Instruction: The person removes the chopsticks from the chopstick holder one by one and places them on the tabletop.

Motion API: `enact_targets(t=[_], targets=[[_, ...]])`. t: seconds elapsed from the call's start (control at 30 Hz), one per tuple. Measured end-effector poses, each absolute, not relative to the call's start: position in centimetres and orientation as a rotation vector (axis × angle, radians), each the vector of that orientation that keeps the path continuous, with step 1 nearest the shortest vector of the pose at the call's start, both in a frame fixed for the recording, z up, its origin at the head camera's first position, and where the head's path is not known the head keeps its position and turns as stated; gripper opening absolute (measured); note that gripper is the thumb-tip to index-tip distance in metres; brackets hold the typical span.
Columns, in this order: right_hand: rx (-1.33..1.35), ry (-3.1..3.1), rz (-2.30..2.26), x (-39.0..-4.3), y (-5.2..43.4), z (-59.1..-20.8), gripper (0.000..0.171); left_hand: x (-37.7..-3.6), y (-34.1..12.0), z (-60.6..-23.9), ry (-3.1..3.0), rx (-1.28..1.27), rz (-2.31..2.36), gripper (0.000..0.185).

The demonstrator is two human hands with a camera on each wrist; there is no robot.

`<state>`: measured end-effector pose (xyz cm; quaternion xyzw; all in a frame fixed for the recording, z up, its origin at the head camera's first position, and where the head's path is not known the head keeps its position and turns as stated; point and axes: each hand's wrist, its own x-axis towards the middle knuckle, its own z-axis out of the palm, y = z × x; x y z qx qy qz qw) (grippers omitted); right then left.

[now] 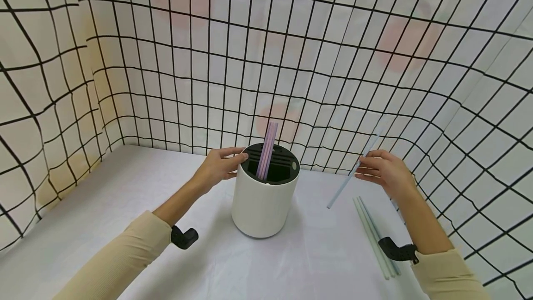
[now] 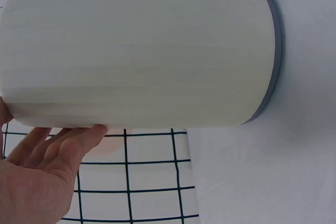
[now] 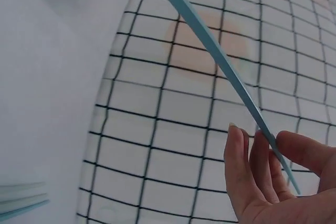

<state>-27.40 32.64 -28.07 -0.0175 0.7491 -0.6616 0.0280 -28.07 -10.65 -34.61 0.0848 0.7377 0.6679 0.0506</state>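
Right hand (image 1: 385, 170) pinches blue stick (image 1: 354, 170) at 3 o'clock of white holder (image 1: 264, 198). Left hand (image 1: 218, 165), fingers straight, steadies rim. Judged: insertion step; next needs tip aligned over slot.

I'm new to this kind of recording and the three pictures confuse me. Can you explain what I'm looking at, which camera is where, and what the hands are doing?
There is no machine here: a person works with two bare hands, wearing three cameras. The wide picture comes from the head, looking down at a white table walled in by gridded cloth. The other two come from cameras strapped to each wrist.

In the middle stands a white cylindrical holder with a black slotted top; purple straws stand in it. The left hand touches the holder near its rim; the left wrist view shows its fingers straight against the white wall.

The right hand pinches one pale blue straw in the air, seen close up from the right wrist. More blue straws lie on the table beside that arm.
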Motion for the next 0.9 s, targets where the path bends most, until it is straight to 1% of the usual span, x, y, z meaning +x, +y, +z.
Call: enact_targets(t=[0.17,0.33,0.5,0.77,0.9], targets=[[0.003,2.403,-1.913,-28.1,33.8,-30.6,0.026,-28.1,-10.5,-34.5,2.245,0.253,2.034,0.053],[0.074,2.502,-1.746,-28.3,34.5,-32.5,0.027,-28.1,-10.5,-34.5,2.251,0.254,2.029,0.054],[0.129,2.516,-1.705,-28.4,35.1,-33.8,0.033,-28.0,-10.5,-34.3,2.248,0.267,2.031,0.055],[0.155,2.533,-1.612,-28.5,36.6,-36.0,0.048,-28.0,-10.6,-34.4,2.253,0.264,2.029,0.055],[0.151,2.531,-1.594,-28.5,37.1,-36.8,0.051,-28.0,-10.6,-34.6,2.257,0.264,2.026,0.055]])
